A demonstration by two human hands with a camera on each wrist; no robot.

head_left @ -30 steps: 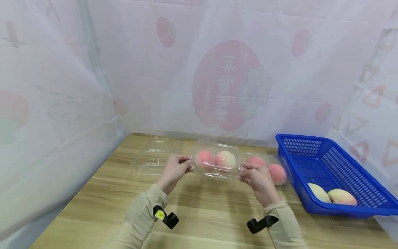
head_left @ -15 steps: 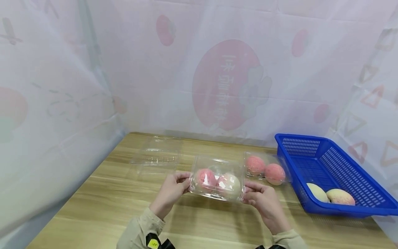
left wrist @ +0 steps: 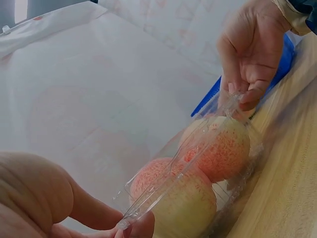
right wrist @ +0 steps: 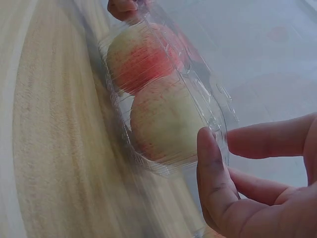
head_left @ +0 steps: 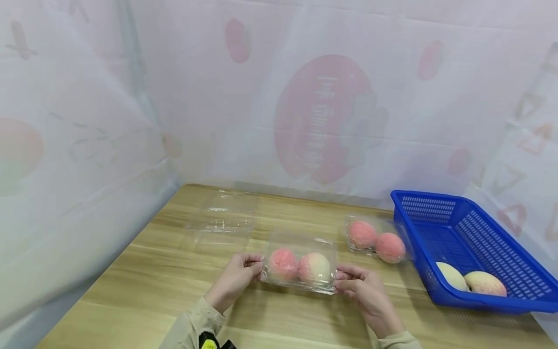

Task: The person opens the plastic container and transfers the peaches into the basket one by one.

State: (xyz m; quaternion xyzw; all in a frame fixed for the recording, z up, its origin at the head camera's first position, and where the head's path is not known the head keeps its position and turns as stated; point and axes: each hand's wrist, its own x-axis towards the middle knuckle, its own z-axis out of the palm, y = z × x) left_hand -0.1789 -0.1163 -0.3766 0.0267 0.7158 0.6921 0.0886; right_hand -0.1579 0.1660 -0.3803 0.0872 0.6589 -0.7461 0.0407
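A clear plastic clamshell box (head_left: 301,287) with two pink-and-cream peaches in it is held between both hands, low over the wooden table. One peach (head_left: 283,264) lies at the left, the other peach (head_left: 315,268) at the right. At the box's left end my left hand (head_left: 234,281) pinches the rim between thumb and fingers. My right hand (head_left: 365,294) grips the opposite end, its thumb on the near side in the right wrist view. Clear plastic covers the peaches (right wrist: 166,119). Whether the box's underside touches the table I cannot tell.
Another clear box (head_left: 372,251) with two pink peaches stands right of centre. Beside it is a blue plastic basket (head_left: 436,203) holding two pale peaches (head_left: 485,283). An empty clear box (head_left: 222,225) lies open at the back left. Printed white cloth (head_left: 209,106) walls the table (head_left: 144,291).
Both hands have brought the box of peaches down and nearer to me, keeping hold of its two ends. The basket and the other boxes have stayed in place.
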